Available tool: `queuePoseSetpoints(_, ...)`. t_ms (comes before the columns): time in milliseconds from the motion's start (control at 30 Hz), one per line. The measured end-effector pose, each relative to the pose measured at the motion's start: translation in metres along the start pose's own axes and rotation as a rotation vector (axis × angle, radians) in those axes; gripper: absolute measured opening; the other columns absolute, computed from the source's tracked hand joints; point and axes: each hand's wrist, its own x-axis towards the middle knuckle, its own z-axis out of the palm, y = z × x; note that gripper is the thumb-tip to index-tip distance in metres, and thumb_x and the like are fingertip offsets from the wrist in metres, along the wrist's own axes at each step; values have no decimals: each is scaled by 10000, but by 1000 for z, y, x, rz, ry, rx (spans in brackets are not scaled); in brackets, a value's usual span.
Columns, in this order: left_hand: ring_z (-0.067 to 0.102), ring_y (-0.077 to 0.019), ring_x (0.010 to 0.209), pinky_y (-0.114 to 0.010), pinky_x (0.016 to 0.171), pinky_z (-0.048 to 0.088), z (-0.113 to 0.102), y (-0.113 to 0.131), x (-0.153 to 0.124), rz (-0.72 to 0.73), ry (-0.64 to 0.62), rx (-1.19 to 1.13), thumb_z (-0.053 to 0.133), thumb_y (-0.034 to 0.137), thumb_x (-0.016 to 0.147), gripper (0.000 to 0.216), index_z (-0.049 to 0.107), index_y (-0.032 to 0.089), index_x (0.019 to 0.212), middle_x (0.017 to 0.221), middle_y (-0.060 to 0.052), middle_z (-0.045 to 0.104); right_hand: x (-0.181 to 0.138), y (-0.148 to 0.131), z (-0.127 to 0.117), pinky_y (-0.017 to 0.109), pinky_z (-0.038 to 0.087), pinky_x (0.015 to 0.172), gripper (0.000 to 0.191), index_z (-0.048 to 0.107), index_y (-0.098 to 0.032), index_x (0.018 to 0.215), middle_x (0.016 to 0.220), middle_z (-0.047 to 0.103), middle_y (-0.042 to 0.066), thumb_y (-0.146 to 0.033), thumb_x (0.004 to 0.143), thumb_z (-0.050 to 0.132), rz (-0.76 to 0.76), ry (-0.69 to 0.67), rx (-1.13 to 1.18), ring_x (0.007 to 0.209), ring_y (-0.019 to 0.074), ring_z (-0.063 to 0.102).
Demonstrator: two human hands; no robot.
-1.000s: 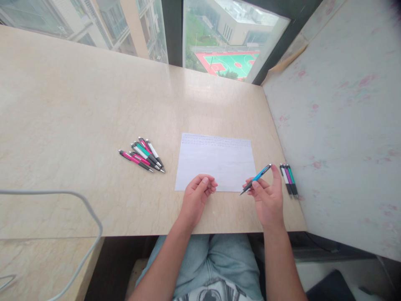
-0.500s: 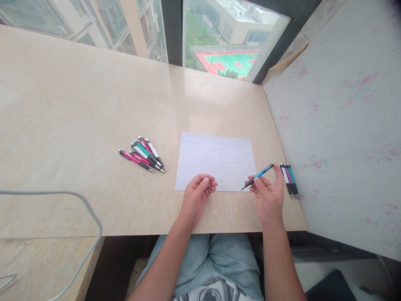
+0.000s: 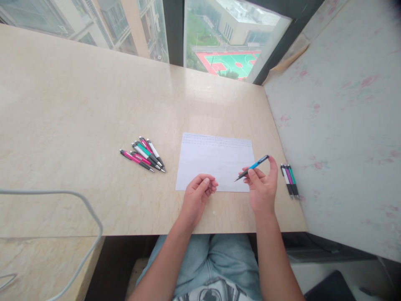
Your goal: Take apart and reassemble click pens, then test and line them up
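Observation:
Between the thumb and fingers of my right hand (image 3: 262, 188) is a blue ballpoint pen (image 3: 253, 167), its dark tip pointing down and left above the paper. The index finger rests at the pen's top end. My left hand (image 3: 198, 194) lies at the lower edge of the white sheet of paper (image 3: 216, 163), fingers curled and thumb against them, with nothing visible inside. Small handwriting in rows runs along the top of the sheet.
A loose pile of pink, green and white pens (image 3: 145, 155) lies left of the paper. Several more pens (image 3: 290, 180) stand side by side near the flowered wall (image 3: 344, 146). A grey cable (image 3: 90, 209) curves over the left front of the stone-look table (image 3: 78, 104).
My right hand has moved a little left and up with the blue pen, bringing it farther over the paper. My left hand has stayed in place.

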Motion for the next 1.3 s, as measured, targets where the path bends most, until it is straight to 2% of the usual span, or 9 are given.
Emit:
queuePoseSetpoints(600, 588, -116, 714, -237, 697, 448, -1, 0, 1, -3, -12, -5, 700, 286, 825, 160, 696, 145, 902, 792, -47, 680, 6, 2, 2, 254, 504, 577, 885, 258, -296, 1479, 843, 724, -1, -342, 758, 769, 37, -18, -11, 684, 159, 687)
queuePoseSetpoints(667, 586, -116, 710, -238, 698, 447, -2, 0, 1, -5, -8, -3, 701, 280, 823, 157, 697, 145, 903, 791, -46, 679, 8, 4, 1, 247, 502, 581, 739, 401, -277, 1384, 823, 693, -16, -355, 751, 775, 35, 3, -21, 685, 146, 668)
queuePoseSetpoints(767, 586, -118, 711, -243, 703, 446, -1, 0, 1, -9, -2, 2, 701, 287, 821, 161, 694, 147, 901, 789, -46, 677, 16, 8, -2, 220, 475, 543, 362, 607, -204, 977, 747, 614, -33, -388, 727, 791, 24, 44, -71, 618, 104, 596)
queuePoseSetpoints(833, 589, -123, 724, -251, 714, 449, -1, -1, 1, 1, -5, 12, 691, 293, 828, 164, 688, 152, 912, 797, -45, 675, 25, 10, -5, 196, 406, 456, 331, 557, -192, 774, 639, 537, -60, -399, 708, 806, 24, 54, -98, 504, 71, 496)
queuePoseSetpoints(900, 593, -133, 745, -265, 736, 454, -1, -3, 0, 36, -3, 54, 679, 298, 837, 176, 679, 162, 948, 816, -46, 677, 36, 12, -7, 183, 312, 385, 379, 481, -206, 702, 526, 436, -98, -399, 707, 808, 16, 52, -105, 413, 52, 390)
queuePoseSetpoints(967, 600, -148, 768, -285, 756, 460, 0, -5, -1, 87, -10, 148, 668, 304, 847, 200, 668, 174, 999, 848, -55, 689, 49, 13, -8, 178, 255, 360, 413, 428, -218, 668, 467, 370, -118, -404, 723, 792, -16, 48, -115, 377, 50, 348)
queuePoseSetpoints(1067, 621, -183, 817, -324, 785, 470, 0, -7, -7, 223, -21, 363, 644, 293, 869, 189, 655, 195, 1030, 910, -77, 704, 74, 14, -9, 177, 269, 365, 410, 422, -218, 654, 457, 409, -109, -425, 747, 764, -99, 67, -164, 384, 58, 385)
queuePoseSetpoints(1200, 612, -247, 1019, -416, 938, 442, -1, -9, -10, 566, -20, 766, 584, 205, 890, 161, 672, 229, 1022, 1028, -97, 702, 107, 18, -8, 200, 390, 428, 326, 587, -190, 765, 545, 590, -37, -502, 805, 673, -165, 47, -322, 462, 97, 530)
queuePoseSetpoints(1300, 546, -289, 1187, -516, 1076, 325, 0, -12, -5, 661, -59, 1144, 568, 152, 875, 284, 678, 272, 1108, 1158, -82, 700, 121, 24, -8, 231, 441, 470, 389, 651, -165, 771, 585, 637, 3, -551, 808, 629, -159, 2, -452, 494, 121, 570)
